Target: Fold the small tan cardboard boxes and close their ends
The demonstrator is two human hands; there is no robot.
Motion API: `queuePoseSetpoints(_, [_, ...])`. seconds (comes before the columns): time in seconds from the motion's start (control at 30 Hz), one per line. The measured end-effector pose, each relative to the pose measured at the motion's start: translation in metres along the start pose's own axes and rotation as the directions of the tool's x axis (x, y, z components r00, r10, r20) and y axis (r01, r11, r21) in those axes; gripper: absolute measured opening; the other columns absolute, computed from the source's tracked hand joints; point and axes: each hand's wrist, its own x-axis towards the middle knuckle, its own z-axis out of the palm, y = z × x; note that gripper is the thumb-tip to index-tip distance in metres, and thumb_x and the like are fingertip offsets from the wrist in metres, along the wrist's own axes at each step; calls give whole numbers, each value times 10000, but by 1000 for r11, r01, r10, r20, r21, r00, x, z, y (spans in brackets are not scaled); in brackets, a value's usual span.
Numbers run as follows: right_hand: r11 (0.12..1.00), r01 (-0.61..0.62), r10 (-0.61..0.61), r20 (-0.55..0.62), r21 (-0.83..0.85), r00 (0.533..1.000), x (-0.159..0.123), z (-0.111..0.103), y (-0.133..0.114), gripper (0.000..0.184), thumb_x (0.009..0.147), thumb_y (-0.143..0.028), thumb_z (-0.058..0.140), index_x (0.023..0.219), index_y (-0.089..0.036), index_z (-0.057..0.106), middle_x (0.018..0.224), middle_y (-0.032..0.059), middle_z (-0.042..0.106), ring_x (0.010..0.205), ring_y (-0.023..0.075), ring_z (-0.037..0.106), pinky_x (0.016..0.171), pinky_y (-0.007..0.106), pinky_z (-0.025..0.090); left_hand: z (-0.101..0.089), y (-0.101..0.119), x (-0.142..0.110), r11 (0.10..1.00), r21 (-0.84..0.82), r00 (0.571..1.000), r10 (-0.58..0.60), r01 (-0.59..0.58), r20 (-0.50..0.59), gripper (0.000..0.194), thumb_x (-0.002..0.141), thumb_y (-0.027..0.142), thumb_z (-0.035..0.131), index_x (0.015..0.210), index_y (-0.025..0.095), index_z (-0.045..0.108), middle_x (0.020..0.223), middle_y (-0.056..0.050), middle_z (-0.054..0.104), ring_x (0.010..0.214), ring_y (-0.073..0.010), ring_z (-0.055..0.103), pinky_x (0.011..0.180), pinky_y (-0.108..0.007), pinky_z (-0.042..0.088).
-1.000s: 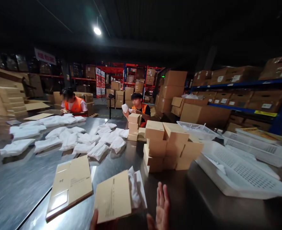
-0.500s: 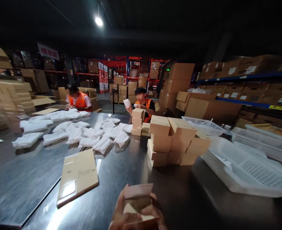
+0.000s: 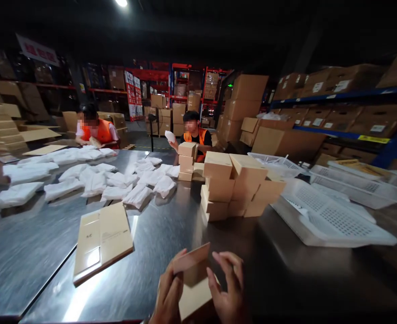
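My left hand [image 3: 167, 294] and my right hand [image 3: 228, 290] both hold a small tan cardboard box [image 3: 192, 281] at the near edge of the steel table [image 3: 33, 256]. Its top flap stands up between my fingers. A stack of flat unfolded box blanks [image 3: 102, 240] lies on the table to the left of my hands. A pile of finished tan boxes [image 3: 235, 186] stands just beyond, a little to the right.
Many white wrapped packets [image 3: 83, 177] are spread over the far left of the table. White perforated plastic trays [image 3: 323, 218] lie at the right. Two people in orange vests [image 3: 99, 131] [image 3: 194, 135] work at the far side. Shelves of cartons [image 3: 336, 117] stand behind.
A second ago my left hand held a flat blank with a white packet and my right hand was open. Now both hands grip a folded-up box, its flap raised.
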Motion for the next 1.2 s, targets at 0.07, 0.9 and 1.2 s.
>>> queuePoseSetpoints(0.07, [973,227,-223,93,-34,970,19,-6,-15,315,967,-93,546,1224,-221,674,923,67,706,819,193,724,730,264,654,6,4,-3,1000,19,1000,25,-25,-16,449,770,542,759,1081,224,811,1342,-118,732,1311,-328,616,1128,-328,475])
queuePoseSetpoints(0.9, [926,344,-362,-113,-153,925,50,3,-46,156,1004,-95,549,985,-154,692,755,62,785,652,190,777,654,252,680,18,10,-10,887,434,982,100,-161,159,702,791,452,698,1426,161,628,884,-84,853,773,-295,800,726,-292,581])
queuePoseSetpoints(1.2, [984,175,-174,-103,3,979,51,5,-45,190,1014,-178,554,880,-205,687,736,39,759,636,172,747,634,245,644,20,12,-11,914,391,985,48,-111,167,668,851,460,599,1458,180,599,844,-69,843,706,-266,789,657,-272,548])
